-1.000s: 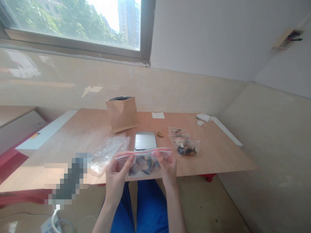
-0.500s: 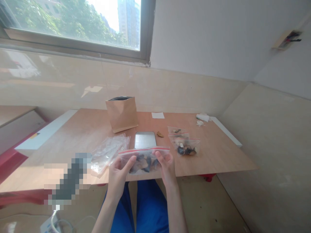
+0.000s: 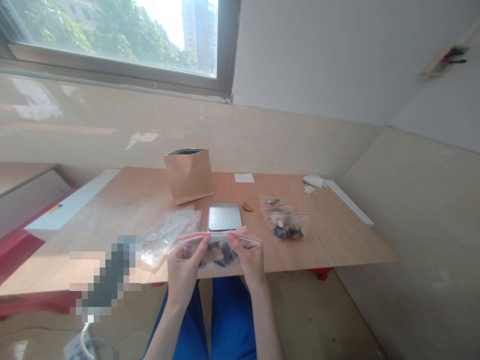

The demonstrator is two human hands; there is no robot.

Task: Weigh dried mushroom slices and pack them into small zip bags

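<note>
Between my hands, over the table's front edge, is a clear zip bag [image 3: 219,256] with a red seal line and dark and brown dried pieces inside. My left hand [image 3: 184,260] grips its left side, thumb on the red strip. With thumb and fingers, my right hand [image 3: 247,252] pinches the strip right of the middle. Just beyond the bag lies a flat silver scale [image 3: 225,217]. A brown dried piece [image 3: 247,206] rests beside the scale. To the right, several filled zip bags [image 3: 289,227] lie overlapping on the table.
A brown paper bag [image 3: 189,176] stands with its top open at the back. Several flat clear bags [image 3: 165,235] lie left of the scale. A white card [image 3: 244,178] and some crumpled white scraps [image 3: 313,182] are near the wall. A pixelated object [image 3: 108,275] is at front left.
My right hand has moved left along the red strip, its thumb now closer to my left thumb. The bag sits slightly lower and its strip is bent.
</note>
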